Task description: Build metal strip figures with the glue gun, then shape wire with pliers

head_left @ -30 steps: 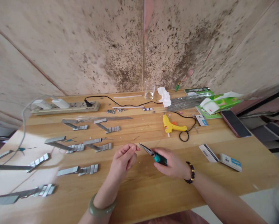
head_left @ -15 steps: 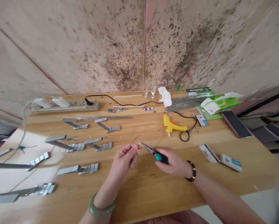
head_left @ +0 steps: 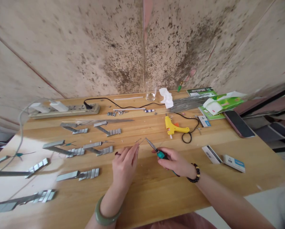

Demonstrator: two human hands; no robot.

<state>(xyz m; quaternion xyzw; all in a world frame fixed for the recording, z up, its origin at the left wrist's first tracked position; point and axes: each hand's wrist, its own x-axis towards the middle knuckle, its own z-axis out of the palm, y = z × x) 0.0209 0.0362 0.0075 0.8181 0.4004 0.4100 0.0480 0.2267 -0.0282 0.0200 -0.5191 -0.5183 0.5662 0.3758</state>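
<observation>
My right hand (head_left: 174, 160) is closed around the dark and teal handles of needle-nose pliers (head_left: 153, 147). Their slim metal jaws point up and left, and I cannot tell whether anything is between the tips. To the left of the jaws, my left hand (head_left: 125, 162) has its fingers drawn together, back of the hand upward. A thin wire piece seems to stick out at its fingertips, too fine to see clearly. Just beyond the fingertips lies another short bit of wire (head_left: 138, 140) on the wooden table (head_left: 152, 197).
Several grey folded-strip pieces (head_left: 90, 174) lie at left. Behind are a power strip (head_left: 75, 110), a glass (head_left: 151, 92) and crumpled tissue (head_left: 166, 97). A yellow glue gun (head_left: 175, 128), wire bundle (head_left: 191, 102), small boxes (head_left: 234, 163) and phone (head_left: 239, 123) occupy the right.
My left hand has turned palm-down and its fingertips have moved forward, away from the plier jaws. The pliers have shifted slightly forward in my right hand. The view has shifted a little.
</observation>
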